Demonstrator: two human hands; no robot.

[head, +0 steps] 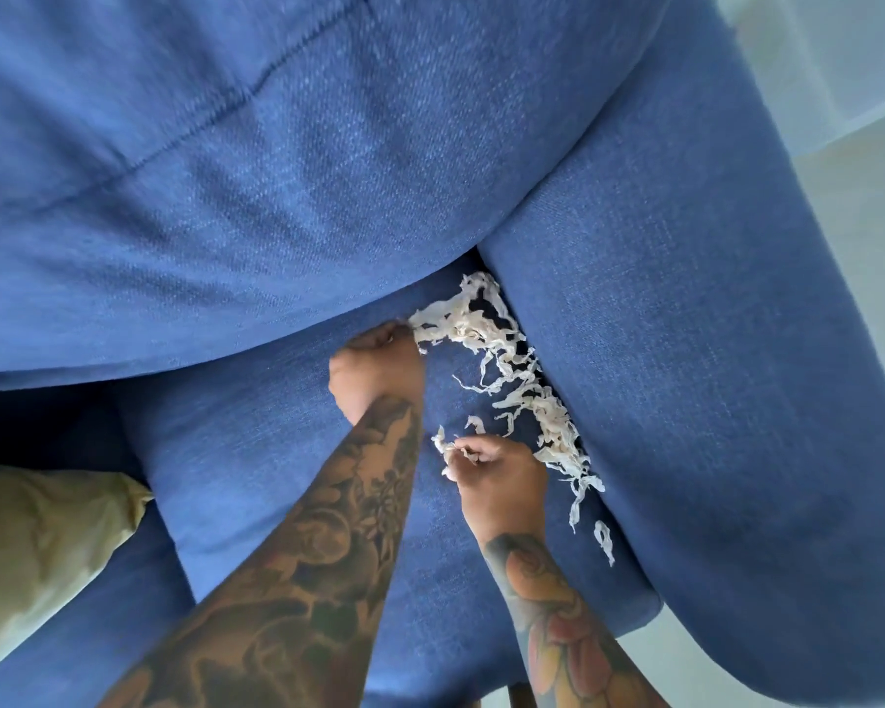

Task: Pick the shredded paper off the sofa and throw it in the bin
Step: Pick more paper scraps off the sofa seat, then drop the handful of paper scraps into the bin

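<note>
White shredded paper (507, 370) lies strewn on the blue sofa seat (256, 452), along the gap beside the armrest (685, 401). My left hand (376, 367) is at the upper left end of the pile, its fingers closed on strands there. My right hand (496, 477) is lower down and pinches a small tuft of shreds at its fingertips. A few loose strips trail toward the seat's front edge. No bin is in view.
The blue back cushion (277, 171) bulges over the seat at the top. A pale yellow-green cushion (37, 554) lies at the left. Light floor (864, 247) shows to the right of the armrest.
</note>
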